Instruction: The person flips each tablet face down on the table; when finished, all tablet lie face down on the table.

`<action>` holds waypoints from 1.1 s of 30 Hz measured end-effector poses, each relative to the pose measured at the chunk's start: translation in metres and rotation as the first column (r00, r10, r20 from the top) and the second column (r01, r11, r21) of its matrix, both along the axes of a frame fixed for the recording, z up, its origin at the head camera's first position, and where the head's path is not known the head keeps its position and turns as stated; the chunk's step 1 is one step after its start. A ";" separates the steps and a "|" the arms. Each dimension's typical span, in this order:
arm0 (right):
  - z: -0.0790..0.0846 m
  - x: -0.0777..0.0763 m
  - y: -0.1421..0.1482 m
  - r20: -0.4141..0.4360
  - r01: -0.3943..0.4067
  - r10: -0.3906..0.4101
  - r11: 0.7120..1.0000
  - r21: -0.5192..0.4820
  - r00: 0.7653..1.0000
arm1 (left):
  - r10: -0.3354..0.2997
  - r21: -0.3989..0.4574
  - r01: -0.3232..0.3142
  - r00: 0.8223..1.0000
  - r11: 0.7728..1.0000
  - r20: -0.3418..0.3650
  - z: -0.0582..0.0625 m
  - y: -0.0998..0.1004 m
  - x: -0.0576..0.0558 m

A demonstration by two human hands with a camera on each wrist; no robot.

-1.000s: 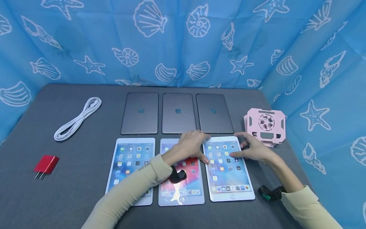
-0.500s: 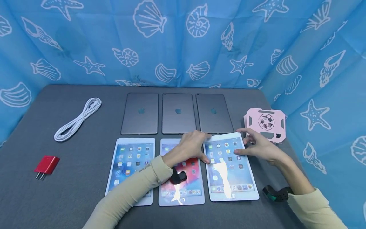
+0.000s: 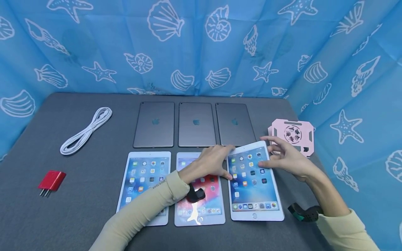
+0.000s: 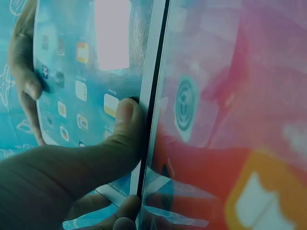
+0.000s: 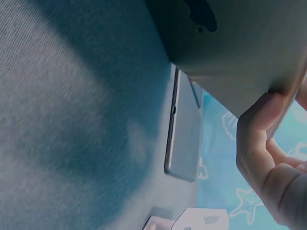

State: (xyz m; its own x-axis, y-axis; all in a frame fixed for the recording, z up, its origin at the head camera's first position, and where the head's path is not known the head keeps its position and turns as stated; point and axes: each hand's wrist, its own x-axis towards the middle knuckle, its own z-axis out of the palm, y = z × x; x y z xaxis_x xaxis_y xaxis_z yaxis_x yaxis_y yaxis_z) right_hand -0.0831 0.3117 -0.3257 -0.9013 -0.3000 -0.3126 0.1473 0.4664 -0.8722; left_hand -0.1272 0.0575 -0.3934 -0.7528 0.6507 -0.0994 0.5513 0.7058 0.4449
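Note:
A white-framed tablet (image 3: 251,190) with a lit home screen is lifted at its right and far side. Its near edge stays low by the table. My right hand (image 3: 287,160) pinches its right edge, thumb on the screen; in the right wrist view, curled fingers (image 5: 261,139) press its metal back (image 5: 240,52). My left hand (image 3: 211,161) pinches its left edge, thumb over the screen in the left wrist view and other fingers at the edge below. Under my left wrist lies a second tablet (image 3: 201,205) with a pink and red screen, partly hidden by the arm.
Another lit tablet (image 3: 146,169) lies left, partly under my left sleeve. Three dark tablets lie face down behind, the middle one (image 3: 196,130) among them. A pink stand (image 3: 292,134) stands right of them. A white cable (image 3: 86,132) and red charger (image 3: 51,180) lie left.
The right tablet has gone from flat to tilted, its right and far side rising. My right hand has moved up and slightly right with it; my left hand has barely moved.

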 end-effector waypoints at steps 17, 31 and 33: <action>0.006 0.002 -0.011 -0.029 -0.022 0.020 0.997 -0.068 0.999 | -0.022 0.121 0.013 0.997 0.993 0.075 -0.003 0.001 0.002; 0.011 0.003 -0.021 -0.028 -0.013 0.009 0.993 -0.118 1.000 | -0.042 0.230 0.015 0.993 0.973 0.112 -0.009 0.012 0.004; 0.011 0.003 -0.023 -0.026 -0.009 0.006 0.993 -0.119 1.000 | -0.053 0.241 0.022 0.991 0.970 0.124 -0.010 0.013 0.005</action>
